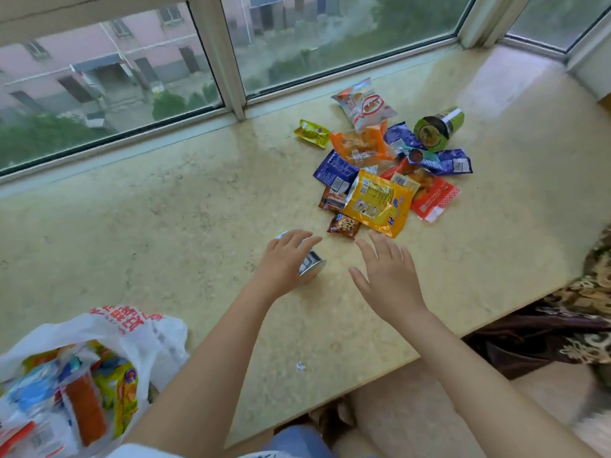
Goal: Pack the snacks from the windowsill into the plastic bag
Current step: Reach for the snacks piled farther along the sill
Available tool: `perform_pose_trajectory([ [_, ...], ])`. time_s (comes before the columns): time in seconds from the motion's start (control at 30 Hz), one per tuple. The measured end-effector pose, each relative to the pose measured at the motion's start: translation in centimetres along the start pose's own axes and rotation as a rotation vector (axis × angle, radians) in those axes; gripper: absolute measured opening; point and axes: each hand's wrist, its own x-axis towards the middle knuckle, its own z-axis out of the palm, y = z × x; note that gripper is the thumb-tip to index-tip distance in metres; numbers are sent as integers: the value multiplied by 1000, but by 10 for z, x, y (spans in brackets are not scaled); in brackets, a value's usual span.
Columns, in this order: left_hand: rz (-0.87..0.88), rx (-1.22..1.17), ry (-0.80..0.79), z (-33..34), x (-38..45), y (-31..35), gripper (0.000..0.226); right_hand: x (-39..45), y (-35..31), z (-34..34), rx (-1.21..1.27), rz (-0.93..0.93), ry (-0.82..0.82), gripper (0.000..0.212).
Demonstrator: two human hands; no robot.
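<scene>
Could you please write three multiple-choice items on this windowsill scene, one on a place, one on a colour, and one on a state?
1. Where is the plastic bag?
A. lower left on the windowsill
B. against the window glass
C. under the snack pile

2. What colour is the upright canister behind the snack pile?
A. red
B. green
C. white

3. What are the hands doing?
A. both lift the bag
B. the left hand is on a small silver can, the right hand spread open
C. both grip packets

Answers:
1 A, it sits at the sill's near left corner, holding snacks.
2 B, its wall is green.
3 B, the can shows under the left palm.
</scene>
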Motion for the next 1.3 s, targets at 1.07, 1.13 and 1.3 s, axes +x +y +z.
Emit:
perform_pose_trajectory([
  [1.07,-406,-710,150,70,143,-15,92,181,115,71,130,177,-137,67],
  [1.13,-448,-777,173,70,149,-10,88,189,123,79,110,223,-163,68],
  [1.3,-464,-920,190,69,156,0,91,199,137,96,132,328,-156,76],
])
